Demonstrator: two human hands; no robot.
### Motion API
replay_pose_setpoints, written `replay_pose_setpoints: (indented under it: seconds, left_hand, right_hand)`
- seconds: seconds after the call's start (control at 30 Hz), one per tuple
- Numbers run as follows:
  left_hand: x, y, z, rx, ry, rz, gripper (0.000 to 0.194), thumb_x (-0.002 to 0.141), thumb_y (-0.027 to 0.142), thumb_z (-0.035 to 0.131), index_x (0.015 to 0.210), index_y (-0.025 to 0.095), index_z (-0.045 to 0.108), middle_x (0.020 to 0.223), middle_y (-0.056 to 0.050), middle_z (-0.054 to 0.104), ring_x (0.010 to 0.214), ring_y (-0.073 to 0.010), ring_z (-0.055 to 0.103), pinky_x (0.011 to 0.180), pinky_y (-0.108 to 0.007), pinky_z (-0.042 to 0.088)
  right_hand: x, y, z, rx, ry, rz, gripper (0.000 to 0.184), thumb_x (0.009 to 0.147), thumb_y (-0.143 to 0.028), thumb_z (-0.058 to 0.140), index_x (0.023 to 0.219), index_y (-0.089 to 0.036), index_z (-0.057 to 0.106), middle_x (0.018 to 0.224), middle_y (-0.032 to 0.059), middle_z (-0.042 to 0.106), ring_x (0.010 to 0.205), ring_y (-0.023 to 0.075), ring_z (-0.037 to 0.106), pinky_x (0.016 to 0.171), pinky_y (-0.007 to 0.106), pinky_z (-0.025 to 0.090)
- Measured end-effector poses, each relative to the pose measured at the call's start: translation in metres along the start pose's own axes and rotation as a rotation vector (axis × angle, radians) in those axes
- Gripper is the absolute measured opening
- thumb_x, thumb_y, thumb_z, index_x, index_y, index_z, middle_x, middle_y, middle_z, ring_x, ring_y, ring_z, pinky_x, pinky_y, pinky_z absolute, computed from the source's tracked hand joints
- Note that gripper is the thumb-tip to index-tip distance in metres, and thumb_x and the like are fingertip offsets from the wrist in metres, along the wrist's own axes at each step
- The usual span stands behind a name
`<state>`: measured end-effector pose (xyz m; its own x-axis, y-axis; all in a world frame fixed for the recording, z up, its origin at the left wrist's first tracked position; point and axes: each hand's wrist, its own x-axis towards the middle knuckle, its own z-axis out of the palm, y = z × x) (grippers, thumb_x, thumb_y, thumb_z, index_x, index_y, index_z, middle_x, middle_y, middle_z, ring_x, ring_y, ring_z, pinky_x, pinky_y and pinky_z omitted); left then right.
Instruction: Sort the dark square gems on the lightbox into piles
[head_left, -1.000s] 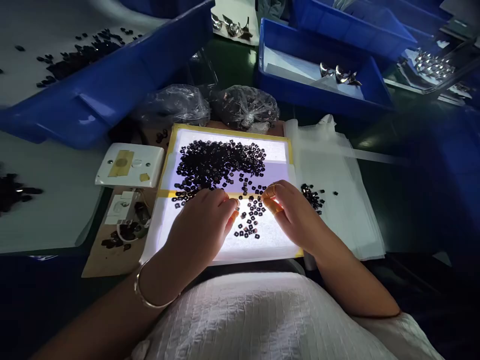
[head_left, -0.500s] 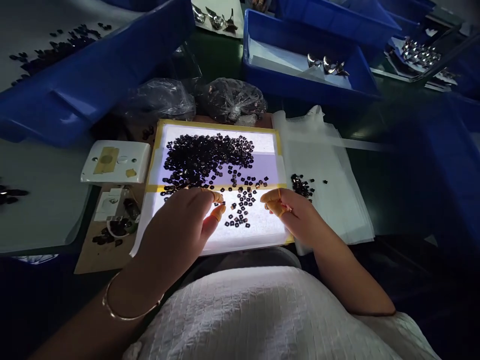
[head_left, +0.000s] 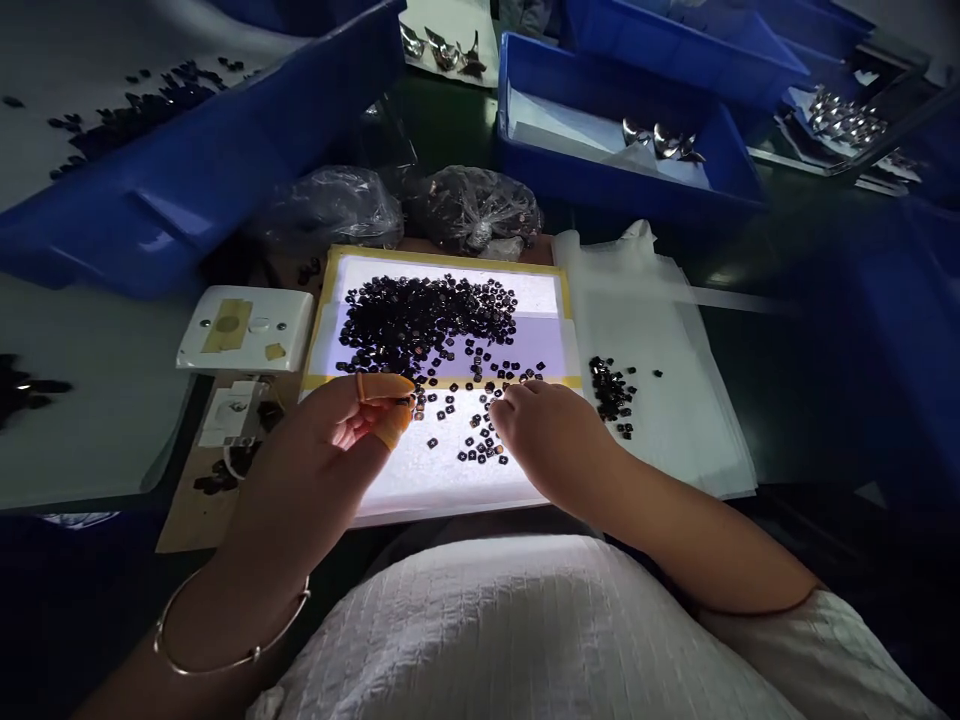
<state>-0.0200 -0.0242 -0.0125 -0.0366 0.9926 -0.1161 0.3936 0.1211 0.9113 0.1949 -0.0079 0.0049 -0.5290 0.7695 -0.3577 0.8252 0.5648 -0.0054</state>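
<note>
A lit light pad [head_left: 390, 480] with a yellow taped border lies before me. A dense heap of small dark square parts [head_left: 420, 320] covers its far half, and loose ones [head_left: 480, 445] lie scattered nearer me. My left hand [head_left: 330, 450] is raised over the pad's near left. Its thumb and forefinger wear orange finger cots and pinch together; what they hold is too small to make out. My right hand [head_left: 547, 435] rests palm down on the scattered parts, fingers curled and reaching left. A thin bangle [head_left: 225, 650] circles my left wrist.
White foam sheets [head_left: 660, 360] to the right carry a small pile of dark parts [head_left: 611, 390]. A white switch box [head_left: 247, 328] sits to the left. Two plastic bags [head_left: 472, 210] lie behind the pad. Blue bins [head_left: 622, 190] with metal pieces stand beyond.
My left hand has lifted off the pad and turned, pinching its capped fingers. My right hand has slid left onto the scattered parts.
</note>
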Motion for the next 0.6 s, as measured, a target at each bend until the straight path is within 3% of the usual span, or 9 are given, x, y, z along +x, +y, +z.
replay_pose_setpoints:
  seconds: [0.17, 0.27, 0.37, 0.47, 0.6]
  left_hand:
    - [0.008, -0.007, 0.003, -0.317, -0.047, -0.119, 0.014, 0.091, 0.039, 0.073, 0.103, 0.031, 0.074, 0.086, 0.003, 0.066, 0.081, -0.0135, 0.061, 0.078, -0.028, 0.052]
    - [0.011, -0.007, 0.008, -0.487, -0.137, -0.218, 0.011, 0.090, 0.035, 0.071, 0.099, 0.028, 0.073, 0.082, 0.002, 0.068, 0.071, -0.0137, 0.061, 0.074, -0.031, 0.058]
    - [0.011, -0.002, 0.013, -0.447, -0.237, -0.216, 0.013, 0.096, 0.033, 0.061, 0.093, 0.026, 0.070, 0.083, -0.001, 0.071, 0.065, -0.0146, 0.063, 0.066, -0.033, 0.060]
    - [0.009, 0.000, 0.018, -0.206, -0.355, -0.010, 0.016, 0.098, 0.033, 0.057, 0.093, 0.025, 0.070, 0.081, -0.001, 0.073, 0.070, -0.0172, 0.068, 0.065, -0.033, 0.061]
    - [0.002, -0.006, 0.029, 0.219, -0.352, 0.451, 0.015, 0.099, 0.026, 0.056, 0.104, 0.023, 0.069, 0.097, -0.005, 0.078, 0.088, -0.0216, 0.073, 0.076, -0.037, 0.062]
  right_hand:
    - [0.002, 0.009, 0.002, 0.089, 0.049, 0.003, 0.025, 0.081, 0.007, 0.059, 0.089, -0.014, 0.068, 0.079, 0.0061, 0.065, 0.071, 0.0170, 0.052, 0.061, 0.032, 0.035]
    - [-0.004, 0.029, 0.000, 0.372, 0.252, 0.047, 0.017, 0.090, -0.003, 0.057, 0.089, -0.016, 0.068, 0.083, 0.0049, 0.067, 0.074, 0.0166, 0.056, 0.064, 0.031, 0.042]
    - [-0.013, 0.048, 0.000, 0.704, 0.455, 0.125, 0.018, 0.093, -0.011, 0.055, 0.100, -0.019, 0.070, 0.097, 0.0058, 0.073, 0.085, 0.0184, 0.065, 0.069, 0.031, 0.049]
    - [-0.023, 0.054, 0.004, 0.899, 0.448, 0.193, 0.015, 0.093, -0.019, 0.057, 0.099, -0.022, 0.071, 0.101, 0.0050, 0.075, 0.089, 0.0201, 0.068, 0.069, 0.032, 0.051]
    - [-0.038, 0.046, 0.016, 0.903, 0.225, 0.146, 0.015, 0.089, -0.012, 0.057, 0.087, -0.023, 0.067, 0.090, 0.0006, 0.073, 0.080, 0.0155, 0.064, 0.068, 0.029, 0.046]
